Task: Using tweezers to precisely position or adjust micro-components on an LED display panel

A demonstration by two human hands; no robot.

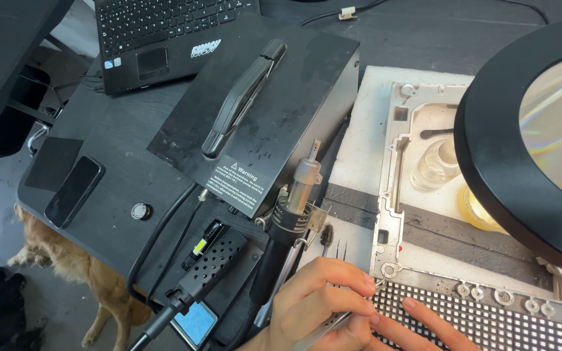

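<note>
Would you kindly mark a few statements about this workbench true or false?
1. The left hand grips thin metal tweezers. True.
2. The dark smartphone lies on the white foam mat. False: it lies on the black table, left of the black metal box.
3. Right hand fingers rest on the dotted LED grid panel. True.
4. The hot-air handpiece is held in a hand. False: it rests beside the box, unheld.
5. A tan dog lies on the floor. True.
</note>
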